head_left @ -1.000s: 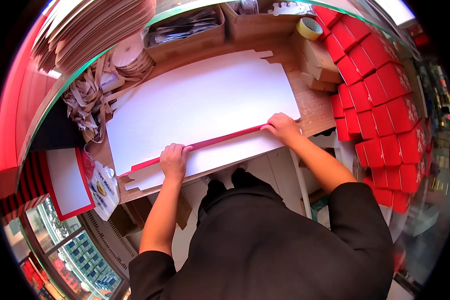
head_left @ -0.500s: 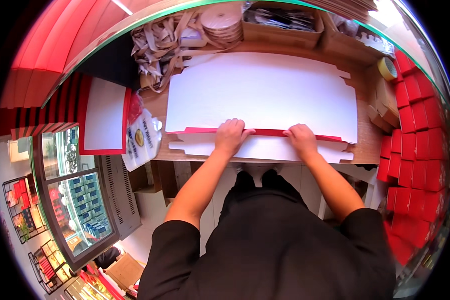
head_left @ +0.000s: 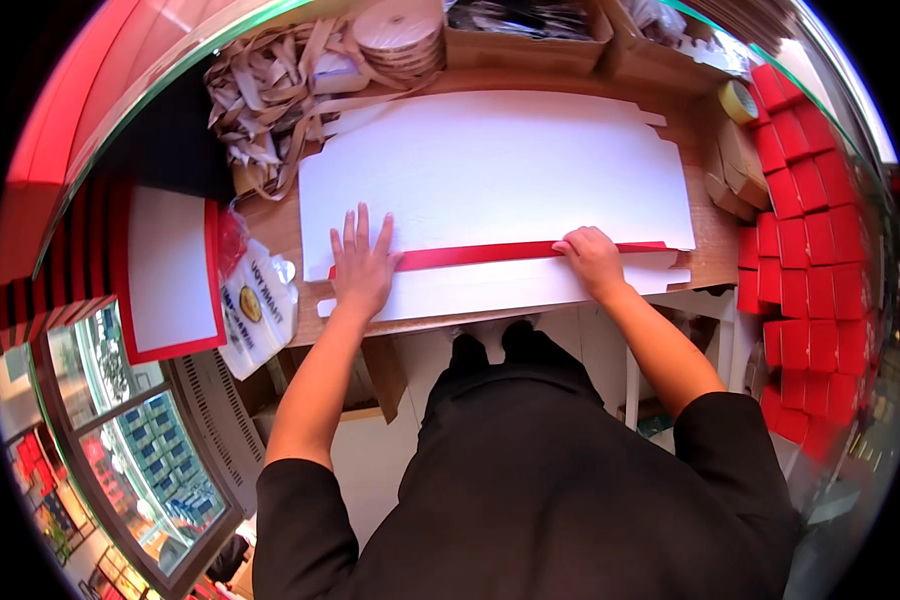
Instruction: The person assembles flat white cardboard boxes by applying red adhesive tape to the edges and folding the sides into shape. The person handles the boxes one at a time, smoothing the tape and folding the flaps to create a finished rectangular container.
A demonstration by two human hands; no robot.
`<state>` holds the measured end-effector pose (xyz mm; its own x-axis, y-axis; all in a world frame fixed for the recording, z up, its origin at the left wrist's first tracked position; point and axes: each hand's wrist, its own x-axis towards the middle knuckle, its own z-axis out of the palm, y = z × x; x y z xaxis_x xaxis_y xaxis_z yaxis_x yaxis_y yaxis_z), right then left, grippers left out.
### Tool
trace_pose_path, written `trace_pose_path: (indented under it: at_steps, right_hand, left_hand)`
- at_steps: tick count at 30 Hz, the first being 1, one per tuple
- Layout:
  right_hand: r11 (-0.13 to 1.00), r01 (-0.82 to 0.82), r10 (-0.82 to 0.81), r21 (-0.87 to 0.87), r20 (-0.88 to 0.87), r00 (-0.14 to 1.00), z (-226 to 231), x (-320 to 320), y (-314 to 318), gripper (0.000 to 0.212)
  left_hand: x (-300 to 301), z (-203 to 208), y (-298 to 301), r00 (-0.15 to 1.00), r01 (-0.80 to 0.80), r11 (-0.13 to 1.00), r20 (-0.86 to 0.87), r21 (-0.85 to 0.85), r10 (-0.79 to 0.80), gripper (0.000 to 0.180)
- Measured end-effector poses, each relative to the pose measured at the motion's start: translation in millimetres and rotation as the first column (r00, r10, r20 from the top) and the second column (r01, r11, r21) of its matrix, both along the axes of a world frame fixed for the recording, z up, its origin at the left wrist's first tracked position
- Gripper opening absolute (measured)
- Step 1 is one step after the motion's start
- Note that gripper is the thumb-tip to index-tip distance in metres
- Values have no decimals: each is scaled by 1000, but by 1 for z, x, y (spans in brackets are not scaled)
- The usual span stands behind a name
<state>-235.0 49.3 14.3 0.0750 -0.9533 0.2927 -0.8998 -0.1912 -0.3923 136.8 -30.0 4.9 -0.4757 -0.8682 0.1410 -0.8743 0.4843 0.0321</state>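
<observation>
A large white flat cardboard box blank lies across the wooden worktable. A narrow red folded strip runs along its near side, with a white flap below it. My left hand lies flat with fingers spread on the left end of the red strip. My right hand presses with curled fingers on the strip near its right end.
Tan ribbon bundles and a stack of round discs sit at the back left. A tape roll is at the back right. Stacked red boxes fill the right side. A plastic bag and red-edged white boards lie left.
My left hand has slid left along the red strip and opened flat. The right hand stays pressing near the strip's right end. The view has shifted as my head moved.
</observation>
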Motion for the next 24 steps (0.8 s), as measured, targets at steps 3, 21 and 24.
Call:
trace_pose_path:
  at_steps: [3,21,24]
  right_hand:
    - [1000,16,-16,10,-13,1000,1,0,2,25]
    - [941,267,-201,207,-291,935,6,-102,22,89]
    - [954,270,-215,129,-333,918,-5,-100,32,94]
  left_hand:
    - [-3,-14,-5,998,-61,986,32,153,57,80]
    - [-15,5,-5,996,-91,966,23,242,88,81]
    - [-12,7,0,995,-94,965,45,245,85,81]
